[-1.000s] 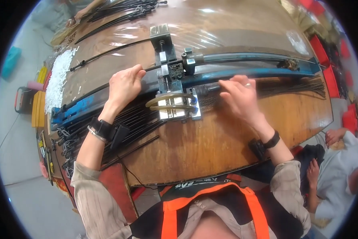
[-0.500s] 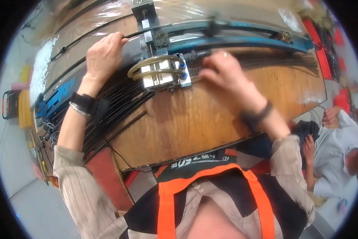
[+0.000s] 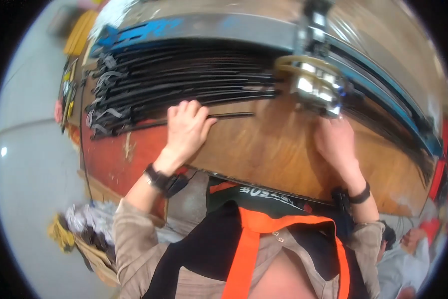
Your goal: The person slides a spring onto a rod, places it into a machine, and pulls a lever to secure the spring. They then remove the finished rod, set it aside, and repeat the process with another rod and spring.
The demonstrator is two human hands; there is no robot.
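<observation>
My left hand (image 3: 186,128) is closed over the nearest black rod (image 3: 234,115), whose right end sticks out past my thumb over the wooden tabletop. Beyond it lie many more black rods (image 3: 184,74) side by side, with grey cord-like loops (image 3: 106,79) at their left ends. My right hand (image 3: 337,145) is at the near side of a shiny metal clamp block (image 3: 316,85) with a yellowish hose (image 3: 288,61) curving over it. The fingertips of that hand are blurred and partly hidden at the block, so their grip does not show.
A blue and grey metal rail (image 3: 204,27) runs behind the rods, and a blue one (image 3: 398,84) continues to the right. The wooden table (image 3: 278,149) ends in front of me, beside a red board (image 3: 139,154). Another person's sleeve (image 3: 406,264) shows at the lower right.
The view has swung left. My left hand has left the rod at the back and come down onto the nearest one. My right hand has moved to the near side of the clamp block.
</observation>
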